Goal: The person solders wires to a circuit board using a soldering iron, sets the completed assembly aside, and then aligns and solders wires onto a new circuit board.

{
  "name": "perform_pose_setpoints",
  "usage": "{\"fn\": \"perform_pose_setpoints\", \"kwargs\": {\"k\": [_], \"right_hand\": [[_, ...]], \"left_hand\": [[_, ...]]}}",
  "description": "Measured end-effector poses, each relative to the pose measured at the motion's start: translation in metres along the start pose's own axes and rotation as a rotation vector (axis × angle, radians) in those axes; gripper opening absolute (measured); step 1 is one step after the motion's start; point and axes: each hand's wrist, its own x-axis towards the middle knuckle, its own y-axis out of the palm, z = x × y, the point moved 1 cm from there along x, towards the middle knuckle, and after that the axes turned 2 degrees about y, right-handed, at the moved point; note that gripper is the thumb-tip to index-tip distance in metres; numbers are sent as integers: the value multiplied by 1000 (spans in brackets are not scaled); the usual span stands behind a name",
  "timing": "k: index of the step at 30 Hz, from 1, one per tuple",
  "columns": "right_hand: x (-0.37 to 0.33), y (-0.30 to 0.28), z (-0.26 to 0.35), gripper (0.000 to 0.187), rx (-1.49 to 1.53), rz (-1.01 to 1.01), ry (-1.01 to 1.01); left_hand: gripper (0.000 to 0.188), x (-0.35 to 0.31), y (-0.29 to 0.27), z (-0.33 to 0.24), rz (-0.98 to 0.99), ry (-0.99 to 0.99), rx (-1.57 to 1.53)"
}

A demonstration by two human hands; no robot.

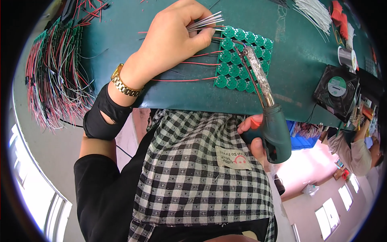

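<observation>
My left hand (171,38), with a gold watch on its wrist, pinches a bundle of thin white and grey wires (205,22) beside the upper left corner of a green circuit board panel (234,70). The panel is made of rows of round boards and lies flat. Several red wires (201,63) run leftward from its left edge, some passing under my left hand. My right hand (256,139) is closed around the dark handle of a soldering iron (260,74) with a thin feed tube alongside. Its front end is over the panel's upper part; whether the tip touches cannot be seen.
Wired boards with red, white and black leads (60,80) hang over the table's left edge. At the right are a black fan (336,90), a solder spool (346,57), loose white wires (312,16) and red sleeves (339,19). Another person (354,151) sits at far right.
</observation>
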Motion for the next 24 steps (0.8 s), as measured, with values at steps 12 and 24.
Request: {"fn": "perform_pose_setpoints", "kwargs": {"k": [12, 24], "right_hand": [[2, 2, -3, 54, -68, -8, -51], [5, 5, -3, 48, -99, 29, -50]], "left_hand": [[9, -3, 0, 9, -93, 13, -83], [11, -7, 10, 24, 127, 97, -52]]}}
